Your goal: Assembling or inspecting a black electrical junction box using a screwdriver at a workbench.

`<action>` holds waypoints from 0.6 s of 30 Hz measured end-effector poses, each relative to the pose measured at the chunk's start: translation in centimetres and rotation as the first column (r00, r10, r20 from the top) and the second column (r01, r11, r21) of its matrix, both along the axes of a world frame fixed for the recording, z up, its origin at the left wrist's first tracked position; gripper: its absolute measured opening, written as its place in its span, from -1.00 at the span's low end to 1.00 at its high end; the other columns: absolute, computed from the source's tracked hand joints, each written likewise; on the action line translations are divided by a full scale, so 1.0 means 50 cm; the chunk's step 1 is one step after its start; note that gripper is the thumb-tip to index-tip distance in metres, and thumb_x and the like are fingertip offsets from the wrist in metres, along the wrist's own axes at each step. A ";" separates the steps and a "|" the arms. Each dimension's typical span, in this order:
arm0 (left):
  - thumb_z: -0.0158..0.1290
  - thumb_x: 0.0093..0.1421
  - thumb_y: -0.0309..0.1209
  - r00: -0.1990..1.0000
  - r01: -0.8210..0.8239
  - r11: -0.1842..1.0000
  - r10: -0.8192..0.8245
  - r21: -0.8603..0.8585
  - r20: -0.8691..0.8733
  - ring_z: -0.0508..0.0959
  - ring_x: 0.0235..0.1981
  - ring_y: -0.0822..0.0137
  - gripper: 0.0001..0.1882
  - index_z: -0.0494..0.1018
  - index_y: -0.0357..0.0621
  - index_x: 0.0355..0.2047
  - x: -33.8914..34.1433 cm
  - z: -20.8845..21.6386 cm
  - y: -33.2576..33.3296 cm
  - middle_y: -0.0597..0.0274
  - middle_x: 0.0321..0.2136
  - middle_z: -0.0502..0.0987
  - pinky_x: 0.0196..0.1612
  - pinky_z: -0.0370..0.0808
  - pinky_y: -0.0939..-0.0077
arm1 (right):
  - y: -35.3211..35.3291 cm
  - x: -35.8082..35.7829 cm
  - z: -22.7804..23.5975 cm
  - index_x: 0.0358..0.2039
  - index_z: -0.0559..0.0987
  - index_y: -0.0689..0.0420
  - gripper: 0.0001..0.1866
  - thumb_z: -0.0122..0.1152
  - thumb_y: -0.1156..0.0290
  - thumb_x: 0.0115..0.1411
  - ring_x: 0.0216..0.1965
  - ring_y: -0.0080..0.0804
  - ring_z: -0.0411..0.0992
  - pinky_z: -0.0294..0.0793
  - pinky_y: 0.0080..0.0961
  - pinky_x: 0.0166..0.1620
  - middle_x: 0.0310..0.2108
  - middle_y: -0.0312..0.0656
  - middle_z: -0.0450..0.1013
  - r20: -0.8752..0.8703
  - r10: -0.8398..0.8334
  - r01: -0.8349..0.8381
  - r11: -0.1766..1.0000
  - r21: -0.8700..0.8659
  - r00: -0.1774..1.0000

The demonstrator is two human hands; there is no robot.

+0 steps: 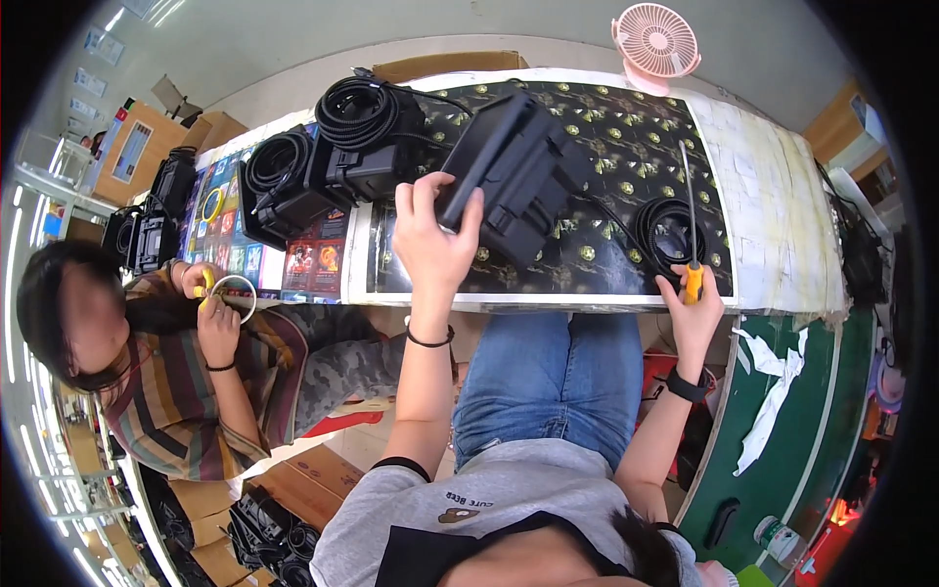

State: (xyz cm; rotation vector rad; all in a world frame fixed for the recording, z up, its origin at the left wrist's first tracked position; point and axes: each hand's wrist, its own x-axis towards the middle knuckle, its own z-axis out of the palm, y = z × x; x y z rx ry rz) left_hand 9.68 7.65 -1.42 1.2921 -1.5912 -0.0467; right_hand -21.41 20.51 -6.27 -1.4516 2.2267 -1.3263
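My left hand (437, 227) grips the near left edge of a black plastic housing (528, 176), which stands tilted on the dark patterned mat (606, 269). In my right hand (696, 298) is a screwdriver (693, 282) with a yellow-orange handle, its long thin shaft pointing away from me. Just beyond that hand lies a coiled black cable (675, 232), and a strand of it runs left to the housing. The screwdriver's tip is apart from the housing.
More black housings (284, 191) with coiled cables (357, 112) stand on the table's left. A pink fan (657, 47) is at the far edge. To my left a co-worker (196, 382) holds a pale loop and a yellow-handled tool. White scraps (778, 391) lie on a green surface at right.
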 end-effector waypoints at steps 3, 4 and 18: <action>0.28 0.10 -0.24 0.999 -0.046 0.992 0.044 0.115 0.016 0.58 -0.37 0.10 -0.66 0.48 -0.09 -0.18 0.012 -0.002 0.000 0.15 -0.36 0.47 -0.36 0.50 0.30 | 0.021 -0.002 0.010 -0.18 0.52 0.18 -0.55 0.56 0.46 -0.08 -0.58 -0.59 0.30 0.34 -0.59 -0.45 -0.55 -0.37 0.37 0.084 0.052 -0.054 0.998 0.026 0.995; 0.26 0.13 -0.25 0.998 -0.055 0.986 0.059 0.155 -0.026 0.59 -0.36 0.15 -0.64 0.47 -0.11 -0.12 0.018 -0.014 -0.002 0.14 -0.33 0.51 -0.33 0.50 0.34 | 0.021 -0.003 0.021 -0.16 0.52 0.17 -0.53 0.56 0.46 -0.08 -0.58 -0.59 0.29 0.34 -0.59 -0.45 -0.55 -0.38 0.34 0.066 0.100 -0.101 0.995 0.013 0.993; 0.10 0.34 -0.36 0.728 0.291 0.940 -0.095 0.180 -0.679 0.47 -0.11 0.43 -0.52 0.31 -0.37 0.16 0.039 -0.134 0.018 0.12 -0.09 0.48 0.00 0.42 0.56 | 0.076 -0.031 0.042 -0.31 0.30 -0.03 -0.57 0.38 0.57 -0.06 -0.43 -0.74 0.27 0.21 -0.80 -0.43 -0.38 -0.42 0.27 0.699 0.254 0.142 0.879 -0.455 0.668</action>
